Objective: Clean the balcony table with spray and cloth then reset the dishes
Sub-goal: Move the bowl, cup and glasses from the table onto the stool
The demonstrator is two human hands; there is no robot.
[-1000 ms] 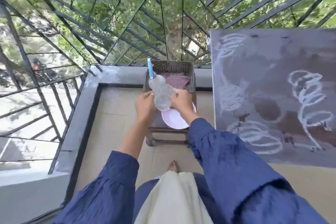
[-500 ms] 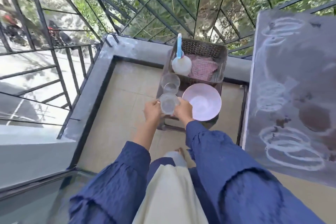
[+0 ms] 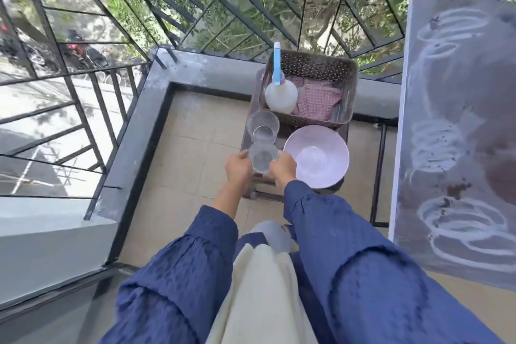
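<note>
A clear glass (image 3: 262,159) stands at the near edge of a small dark stool (image 3: 247,131), and my left hand (image 3: 237,169) and my right hand (image 3: 282,168) grip it from either side. Just behind it stands a second clear glass (image 3: 263,125). A pink plate (image 3: 317,159) lies on the stool to the right. A brown perforated basket (image 3: 321,67) at the back holds a white spray bottle (image 3: 280,95) with a blue nozzle and a pink checked cloth (image 3: 319,102). The grey balcony table (image 3: 458,131), marked with white swirls and brown stains, fills the right side.
A black metal railing (image 3: 195,8) and a grey ledge (image 3: 195,70) enclose the tiled balcony floor (image 3: 181,148). The table's black frame leg (image 3: 378,176) stands right of the stool. My blue sleeves and pale garment cover the lower view.
Both hands brought the glass down from in front of the spray bottle to the stool's near edge. The view tilted down and left, revealing the second glass and the whole plate.
</note>
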